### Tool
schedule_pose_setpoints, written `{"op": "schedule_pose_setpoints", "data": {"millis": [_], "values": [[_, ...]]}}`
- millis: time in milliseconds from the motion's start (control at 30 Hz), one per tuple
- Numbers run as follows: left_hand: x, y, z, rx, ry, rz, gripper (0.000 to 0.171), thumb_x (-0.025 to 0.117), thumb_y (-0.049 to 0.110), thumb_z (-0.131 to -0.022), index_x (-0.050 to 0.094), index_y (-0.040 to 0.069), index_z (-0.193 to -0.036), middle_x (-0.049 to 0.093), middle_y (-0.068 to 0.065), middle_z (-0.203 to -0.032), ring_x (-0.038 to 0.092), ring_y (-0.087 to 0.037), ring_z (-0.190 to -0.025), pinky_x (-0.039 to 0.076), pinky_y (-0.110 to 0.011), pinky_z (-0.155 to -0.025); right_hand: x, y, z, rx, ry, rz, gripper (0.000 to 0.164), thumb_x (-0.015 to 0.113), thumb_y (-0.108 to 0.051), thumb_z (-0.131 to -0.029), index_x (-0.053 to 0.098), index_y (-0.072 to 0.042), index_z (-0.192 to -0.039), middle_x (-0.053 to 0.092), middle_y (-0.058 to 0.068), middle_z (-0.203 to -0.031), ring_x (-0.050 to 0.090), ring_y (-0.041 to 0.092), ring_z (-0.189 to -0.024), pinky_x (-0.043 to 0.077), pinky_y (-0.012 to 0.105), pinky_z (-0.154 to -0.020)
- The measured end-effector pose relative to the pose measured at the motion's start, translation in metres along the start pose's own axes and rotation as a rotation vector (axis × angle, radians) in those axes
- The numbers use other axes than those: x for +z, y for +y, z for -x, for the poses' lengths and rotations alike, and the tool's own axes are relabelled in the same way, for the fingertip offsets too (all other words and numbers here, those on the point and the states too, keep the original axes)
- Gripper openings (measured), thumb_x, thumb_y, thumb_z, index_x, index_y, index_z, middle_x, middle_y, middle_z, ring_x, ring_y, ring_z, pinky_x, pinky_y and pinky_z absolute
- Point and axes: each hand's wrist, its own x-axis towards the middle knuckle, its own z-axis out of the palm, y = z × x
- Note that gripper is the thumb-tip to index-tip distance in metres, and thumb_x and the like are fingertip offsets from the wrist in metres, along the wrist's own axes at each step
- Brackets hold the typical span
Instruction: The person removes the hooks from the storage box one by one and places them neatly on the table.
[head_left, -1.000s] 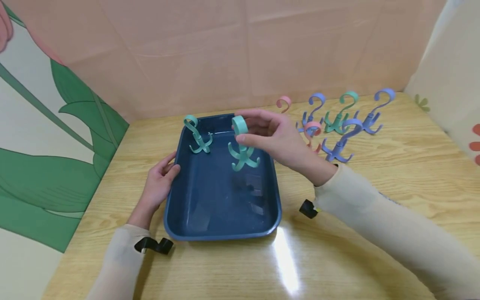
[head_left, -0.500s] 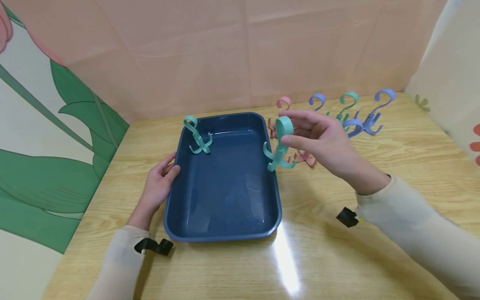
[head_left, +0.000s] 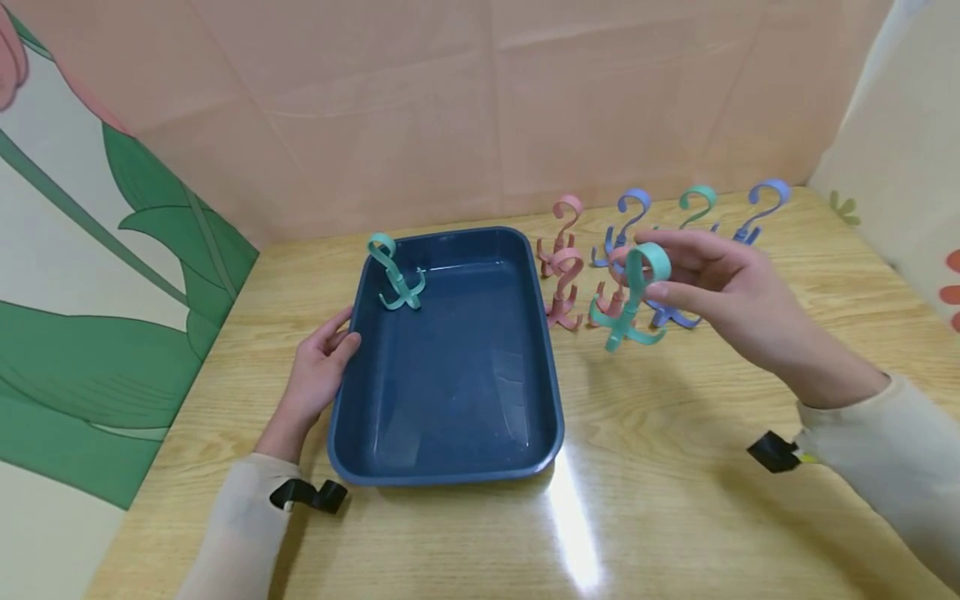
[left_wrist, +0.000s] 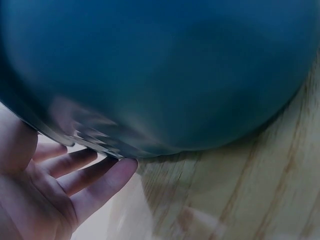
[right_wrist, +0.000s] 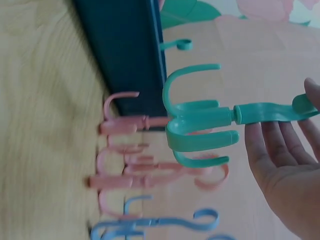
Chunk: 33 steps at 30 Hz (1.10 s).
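Note:
My right hand (head_left: 738, 308) pinches a green four-pronged hook hanger (head_left: 632, 304) by its curved top, thumb against fingers. The hanger is held in the air right of the dark blue tray (head_left: 450, 375), prongs downward. In the right wrist view the same green hanger (right_wrist: 200, 120) lies sideways across the picture, all its prongs in sight. My left hand (head_left: 315, 367) grips the tray's left rim, thumb at the edge and fingers along the outer side. A second green hanger (head_left: 401, 287) stands tilted in the tray's far left corner.
Right of the tray stand several hangers: pink ones (head_left: 564, 292), blue ones (head_left: 767, 200) and a green one (head_left: 697, 198), partly hidden by the right hand. A pink sheet (head_left: 390, 108) closes off the back of the wooden table (head_left: 675, 517). Black camera mounts (head_left: 774, 452) stick out from the wrists.
My right hand has carried the green hanger from above the tray to the right, out past its right rim, near the pink hangers. The left hand and tray stay in place.

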Motion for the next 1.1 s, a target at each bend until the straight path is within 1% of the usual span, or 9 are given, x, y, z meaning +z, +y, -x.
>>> {"op": "schedule_pose_setpoints", "data": {"millis": [133, 300, 367, 433, 667, 767, 933, 1033, 1100], "values": [[0.000, 0.000, 0.000, -0.005, -0.001, 0.000, 0.050, 0.049, 0.024, -0.107, 0.039, 0.018, -0.156, 0.059, -0.020, -0.137, 0.064, -0.035, -0.116, 0.056, -0.026, -0.082, -0.014, 0.005, 0.011, 0.031, 0.020, 0.012, 0.050, 0.064, 0.006, -0.094, 0.054, -0.003, -0.142, 0.073, 0.007, -0.114, 0.070, 0.014, -0.100, 0.055, 0.021, -0.081], [0.001, 0.000, 0.000, -0.006, 0.002, -0.007, 0.050, 0.049, 0.024, -0.107, 0.040, 0.018, -0.156, 0.059, -0.020, -0.137, 0.064, -0.034, -0.116, 0.056, -0.026, -0.082, -0.032, 0.008, 0.025, 0.083, 0.060, 0.078, 0.053, 0.064, 0.005, -0.095, 0.052, -0.006, -0.145, 0.070, 0.004, -0.122, 0.067, 0.011, -0.106, 0.052, 0.018, -0.086], [0.001, 0.000, -0.001, -0.001, 0.005, -0.006, 0.050, 0.050, 0.024, -0.107, 0.040, 0.017, -0.156, 0.060, -0.021, -0.136, 0.064, -0.035, -0.116, 0.056, -0.025, -0.082, -0.039, 0.009, 0.030, 0.089, 0.070, 0.118, 0.054, 0.064, 0.004, -0.095, 0.050, -0.007, -0.147, 0.069, 0.003, -0.126, 0.065, 0.009, -0.108, 0.050, 0.016, -0.087], [0.001, 0.000, 0.000, 0.001, 0.005, -0.004, 0.050, 0.050, 0.023, -0.107, 0.040, 0.017, -0.155, 0.060, -0.021, -0.136, 0.064, -0.035, -0.116, 0.056, -0.025, -0.081, -0.046, 0.011, 0.035, 0.078, 0.077, 0.117, 0.055, 0.063, 0.006, -0.096, 0.049, -0.006, -0.148, 0.069, 0.002, -0.126, 0.065, 0.007, -0.109, 0.049, 0.014, -0.088], [0.001, -0.001, 0.000, 0.000, 0.011, -0.010, 0.050, 0.050, 0.023, -0.107, 0.041, 0.017, -0.155, 0.059, -0.020, -0.137, 0.063, -0.034, -0.116, 0.055, -0.024, -0.082, -0.073, 0.024, 0.046, -0.034, 0.082, -0.121, 0.055, 0.051, 0.022, -0.093, 0.044, 0.007, -0.146, 0.070, 0.010, -0.122, 0.067, 0.015, -0.107, 0.051, 0.020, -0.091], [0.001, 0.000, 0.001, -0.003, 0.012, -0.010, 0.049, 0.049, 0.023, -0.107, 0.041, 0.017, -0.155, 0.060, -0.020, -0.137, 0.063, -0.034, -0.116, 0.056, -0.024, -0.082, -0.084, 0.027, 0.051, -0.058, 0.096, -0.185, 0.056, 0.046, 0.026, -0.093, 0.042, 0.009, -0.146, 0.069, 0.012, -0.123, 0.066, 0.017, -0.108, 0.051, 0.021, -0.092], [0.001, 0.000, 0.001, -0.008, 0.014, 0.000, 0.050, 0.049, 0.022, -0.107, 0.041, 0.016, -0.155, 0.059, -0.020, -0.137, 0.063, -0.034, -0.115, 0.056, -0.024, -0.081, -0.100, 0.033, 0.055, -0.067, 0.130, -0.235, 0.055, 0.044, 0.027, -0.093, 0.041, 0.010, -0.145, 0.067, 0.015, -0.127, 0.066, 0.019, -0.113, 0.052, 0.024, -0.092], [0.001, 0.000, 0.001, -0.006, 0.015, 0.005, 0.049, 0.049, 0.021, -0.107, 0.041, 0.015, -0.155, 0.059, -0.021, -0.137, 0.064, -0.034, -0.115, 0.056, -0.024, -0.081, -0.109, 0.039, 0.057, -0.040, 0.161, -0.237, 0.056, 0.046, 0.026, -0.093, 0.044, 0.008, -0.145, 0.068, 0.013, -0.127, 0.067, 0.018, -0.112, 0.052, 0.023, -0.091], [0.002, 0.000, 0.001, -0.004, 0.015, 0.007, 0.049, 0.049, 0.021, -0.107, 0.041, 0.015, -0.155, 0.060, -0.021, -0.136, 0.064, -0.034, -0.114, 0.056, -0.024, -0.080, -0.115, 0.044, 0.057, -0.048, 0.166, -0.249, 0.056, 0.045, 0.027, -0.092, 0.044, 0.008, -0.145, 0.068, 0.012, -0.126, 0.068, 0.018, -0.111, 0.052, 0.023, -0.091]]}}
